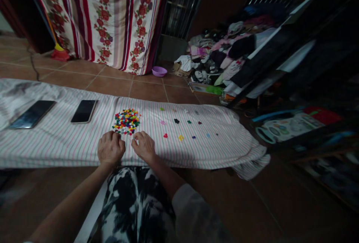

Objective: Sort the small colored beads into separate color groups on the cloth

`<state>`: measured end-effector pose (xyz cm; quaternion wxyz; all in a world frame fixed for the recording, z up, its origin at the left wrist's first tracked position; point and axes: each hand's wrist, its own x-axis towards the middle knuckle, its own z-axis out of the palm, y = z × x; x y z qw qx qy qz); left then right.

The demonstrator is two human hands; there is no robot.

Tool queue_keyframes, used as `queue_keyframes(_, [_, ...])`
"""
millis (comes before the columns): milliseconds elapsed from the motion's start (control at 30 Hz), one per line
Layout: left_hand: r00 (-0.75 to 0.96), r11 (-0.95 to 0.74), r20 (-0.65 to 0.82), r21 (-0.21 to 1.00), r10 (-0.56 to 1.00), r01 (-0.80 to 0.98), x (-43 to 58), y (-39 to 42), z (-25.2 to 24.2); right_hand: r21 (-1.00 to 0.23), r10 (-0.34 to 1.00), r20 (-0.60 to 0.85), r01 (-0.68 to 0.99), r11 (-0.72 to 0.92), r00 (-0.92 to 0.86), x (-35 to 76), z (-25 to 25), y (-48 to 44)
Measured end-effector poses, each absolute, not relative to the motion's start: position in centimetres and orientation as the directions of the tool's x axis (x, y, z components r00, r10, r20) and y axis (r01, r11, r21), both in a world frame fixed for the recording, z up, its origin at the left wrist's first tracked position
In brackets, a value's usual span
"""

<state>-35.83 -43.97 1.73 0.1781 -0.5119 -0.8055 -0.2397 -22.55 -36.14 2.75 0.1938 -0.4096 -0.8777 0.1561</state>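
A pile of small multicoloured pieces (127, 121) lies on the striped cloth (70, 142). At its lower left edge my left hand (111, 147) rests on the cloth with its fingers curled; what they hold, if anything, is hidden. My right hand (143, 145) is at the pile's lower right, fingers pinched together over something too small to make out. To the right lie small single-colour groups in rows, among them red (165, 135), yellow (181, 137), black (176, 121), pink (163, 122) and dark blue (193, 137).
Two phones, one larger (33, 114) and one smaller (84, 111), lie left of the pile. Beyond the board are a floral curtain (112, 18), a purple basin (159, 71) and heaped clothes (218, 52). A dark frame (269, 45) slants at the right.
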Motion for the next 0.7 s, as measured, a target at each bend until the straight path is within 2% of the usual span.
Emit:
queue_keyframes(133, [-0.392, 0.351, 0.547, 0.182, 0.74, 0.918, -35.9, -44.0, 1.9, -0.426, 0.764, 0.214, 0.646, 0.633, -0.608, -22.3, 2.8, -36.2])
queue_keyframes(367, [-0.327, 0.336, 0.587, 0.098, 0.741, 0.937, -35.9, -44.1, 2.0, -0.434, 0.657, 0.195, 0.537, 0.724, -0.728, -20.0, 3.4, -35.6])
queue_keyframes(500, [-0.307, 0.336, 0.598, 0.065, 0.741, 0.939, -36.0, -44.1, 1.5, -0.491, 0.629, 0.173, 0.487, 0.722, -0.758, -18.3, 3.7, -34.7])
queue_keyframes(700, [-0.306, 0.346, 0.593, 0.05, 0.744, 0.937, -36.1, -44.1, 1.4, -0.571, 0.665, 0.222, 0.458, 0.681, -0.713, -15.7, 3.6, -32.6])
